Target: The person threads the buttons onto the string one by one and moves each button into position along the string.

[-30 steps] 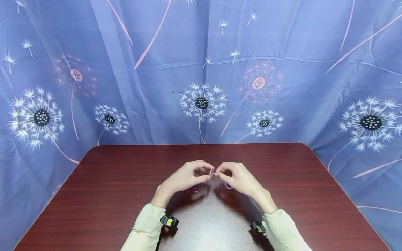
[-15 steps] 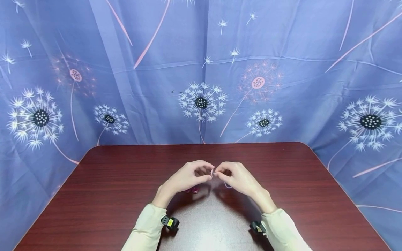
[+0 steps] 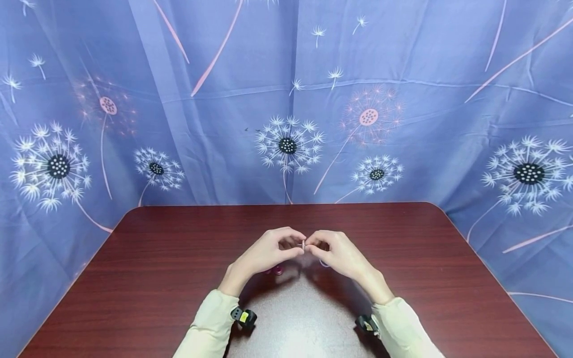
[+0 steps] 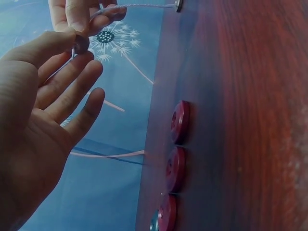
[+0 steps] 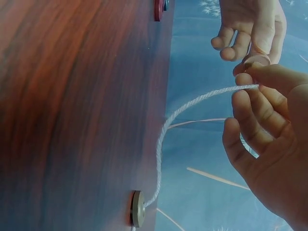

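In the head view my left hand (image 3: 268, 252) and right hand (image 3: 342, 254) meet fingertip to fingertip above the table. Thumb and fingers of the left hand pinch a small brownish button (image 4: 82, 44) by its rim. The right hand pinches a white twisted cord (image 5: 161, 137) right beside that button. A short strand shows on the button's other side in the left wrist view, so the cord appears to pass through it; the holes are hidden by fingers. Lower on the cord, a dark olive button (image 5: 139, 209) is strung, standing on edge near the tabletop.
Several red buttons (image 4: 181, 122) lie in a row on the brown wooden table (image 3: 179, 288), below the left hand. A teal button (image 4: 154, 221) shows partly behind the nearest one. A blue dandelion-print curtain (image 3: 215, 149) hangs behind the table.
The left hand has shifted slightly right with its button, which now sits against the right fingertips. The bit of cord visible between button and right hand has shortened. The right hand stays nearly still.
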{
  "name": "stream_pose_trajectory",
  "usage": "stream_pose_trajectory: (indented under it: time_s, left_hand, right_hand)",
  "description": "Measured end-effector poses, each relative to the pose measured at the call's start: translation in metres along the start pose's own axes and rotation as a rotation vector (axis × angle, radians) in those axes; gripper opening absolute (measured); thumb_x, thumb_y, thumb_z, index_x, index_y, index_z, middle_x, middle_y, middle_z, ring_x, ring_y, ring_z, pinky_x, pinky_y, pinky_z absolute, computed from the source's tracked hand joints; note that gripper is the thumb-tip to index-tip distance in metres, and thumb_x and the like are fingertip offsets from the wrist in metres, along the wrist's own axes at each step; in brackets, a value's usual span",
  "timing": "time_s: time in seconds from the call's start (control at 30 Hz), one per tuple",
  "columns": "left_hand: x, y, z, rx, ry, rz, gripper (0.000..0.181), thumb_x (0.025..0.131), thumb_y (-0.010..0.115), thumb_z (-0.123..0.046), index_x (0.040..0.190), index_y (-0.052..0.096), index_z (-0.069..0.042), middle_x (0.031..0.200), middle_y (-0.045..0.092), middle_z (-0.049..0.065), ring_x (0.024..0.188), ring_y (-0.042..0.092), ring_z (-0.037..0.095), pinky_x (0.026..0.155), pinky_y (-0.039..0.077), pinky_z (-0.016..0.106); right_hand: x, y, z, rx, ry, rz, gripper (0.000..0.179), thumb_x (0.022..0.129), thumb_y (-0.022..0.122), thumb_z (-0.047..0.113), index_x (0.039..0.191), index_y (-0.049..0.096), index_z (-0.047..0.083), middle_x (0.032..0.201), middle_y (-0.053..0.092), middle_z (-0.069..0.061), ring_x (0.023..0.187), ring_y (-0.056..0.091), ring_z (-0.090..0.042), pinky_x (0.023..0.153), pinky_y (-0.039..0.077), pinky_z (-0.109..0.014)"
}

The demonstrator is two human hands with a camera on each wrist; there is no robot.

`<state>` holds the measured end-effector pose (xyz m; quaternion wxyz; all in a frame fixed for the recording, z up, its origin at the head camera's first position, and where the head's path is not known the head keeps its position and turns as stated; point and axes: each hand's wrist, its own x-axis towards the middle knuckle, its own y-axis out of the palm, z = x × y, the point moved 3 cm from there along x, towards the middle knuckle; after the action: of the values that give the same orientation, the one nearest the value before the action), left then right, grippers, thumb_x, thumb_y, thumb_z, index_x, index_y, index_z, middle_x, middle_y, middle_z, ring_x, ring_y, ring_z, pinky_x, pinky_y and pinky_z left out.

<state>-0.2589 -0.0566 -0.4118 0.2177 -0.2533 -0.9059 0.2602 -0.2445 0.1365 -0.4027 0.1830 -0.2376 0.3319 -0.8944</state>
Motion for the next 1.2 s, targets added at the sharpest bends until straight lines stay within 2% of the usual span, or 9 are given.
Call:
stream_pose_trajectory:
  time_s: [0.17, 0.33, 0.53, 0.87, 1.03, 1.2]
  left_hand:
    - [0.0006, -0.0001, 0.0012, 0.012, -0.010, -0.028, 0.025, 0.090, 0.073, -0.030, 0.113, 0.070, -0.021, 0.095, 0.071, -0.011, 0.088, 0.065, 0.004, 0.078, 0.053, 0.024]
    - [0.0013, -0.0003, 0.0029, 0.021, -0.033, -0.060, 0.020, 0.090, 0.073, -0.032, 0.108, 0.071, -0.024, 0.090, 0.069, -0.014, 0.085, 0.065, 0.003, 0.076, 0.052, 0.025]
    - [0.0025, 0.0011, 0.0021, 0.029, -0.027, -0.079, 0.013, 0.090, 0.073, -0.031, 0.102, 0.072, -0.026, 0.088, 0.069, -0.017, 0.084, 0.065, 0.002, 0.077, 0.053, 0.024]
    - [0.0022, -0.0001, 0.0008, 0.071, -0.057, -0.100, 0.010, 0.092, 0.071, -0.030, 0.100, 0.074, -0.025, 0.087, 0.069, -0.017, 0.084, 0.064, 0.002, 0.076, 0.052, 0.023]
    - [0.0011, -0.0014, -0.0002, 0.048, -0.088, -0.098, 0.011, 0.093, 0.070, -0.032, 0.101, 0.075, -0.028, 0.090, 0.070, -0.019, 0.085, 0.064, 0.003, 0.075, 0.053, 0.023]
    - [0.0006, -0.0020, -0.0001, 0.030, -0.094, -0.097, 0.010, 0.093, 0.069, -0.034, 0.100, 0.075, -0.032, 0.091, 0.071, -0.020, 0.082, 0.063, 0.003, 0.071, 0.052, 0.023]
  right_hand:
    - [-0.0002, 0.0003, 0.0008, 0.032, 0.003, 0.030, 0.009, 0.093, 0.069, 0.018, 0.102, 0.071, 0.018, 0.084, 0.072, -0.004, 0.055, 0.056, -0.003, 0.051, 0.050, -0.023]
    - [-0.0006, 0.0001, 0.0015, 0.005, 0.006, 0.053, 0.014, 0.091, 0.073, 0.023, 0.104, 0.070, 0.022, 0.082, 0.069, 0.007, 0.060, 0.059, -0.003, 0.055, 0.052, -0.024]
    - [-0.0013, -0.0014, 0.0019, -0.049, -0.013, 0.029, 0.012, 0.089, 0.074, 0.024, 0.101, 0.071, 0.025, 0.082, 0.068, 0.014, 0.066, 0.059, -0.003, 0.062, 0.051, -0.023]
    - [0.0007, -0.0027, 0.0001, -0.063, 0.001, -0.011, 0.019, 0.088, 0.076, 0.024, 0.103, 0.063, 0.025, 0.078, 0.065, 0.015, 0.067, 0.061, -0.004, 0.063, 0.051, -0.022]
    - [0.0003, -0.0033, -0.0002, -0.057, -0.011, -0.009, 0.022, 0.088, 0.075, 0.025, 0.106, 0.064, 0.024, 0.078, 0.065, 0.014, 0.067, 0.060, -0.004, 0.063, 0.051, -0.022]
    - [-0.0001, -0.0041, 0.0006, -0.057, -0.028, -0.011, 0.022, 0.089, 0.075, 0.025, 0.108, 0.065, 0.024, 0.079, 0.065, 0.016, 0.067, 0.060, -0.002, 0.063, 0.051, -0.022]
